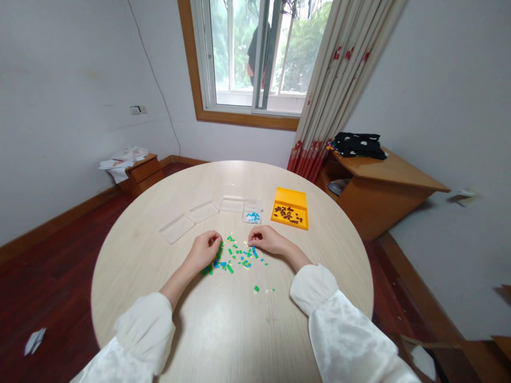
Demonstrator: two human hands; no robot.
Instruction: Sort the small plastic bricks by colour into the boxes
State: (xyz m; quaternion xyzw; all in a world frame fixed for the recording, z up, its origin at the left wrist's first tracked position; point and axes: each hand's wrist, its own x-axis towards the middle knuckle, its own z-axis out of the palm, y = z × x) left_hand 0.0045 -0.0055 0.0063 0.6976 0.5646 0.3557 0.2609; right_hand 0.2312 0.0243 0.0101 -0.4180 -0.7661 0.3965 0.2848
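A loose pile of small green, blue and pale yellow building-block pieces (230, 252) is scattered over the middle of the round table (231, 330). At its left side rests my left hand (205, 249), fingers curled together; whatever they may hold is hidden. My right hand (266, 238) is at the pile's right edge, thumb and fingertips pinched close to a pale piece, too small to tell if gripped. Beyond my right hand sits a clear box (252, 215) with blue and white pieces. An open yellow case (291, 197) to its right contains dark brown pieces.
Clear plastic trays stand further back, among them a left tray (176, 229), a middle tray (203, 211) and one with a raised lid (232, 204). A few green pieces (256, 289) lie apart, nearer me. A wooden cabinet (383, 186) stands beyond the table's right edge.
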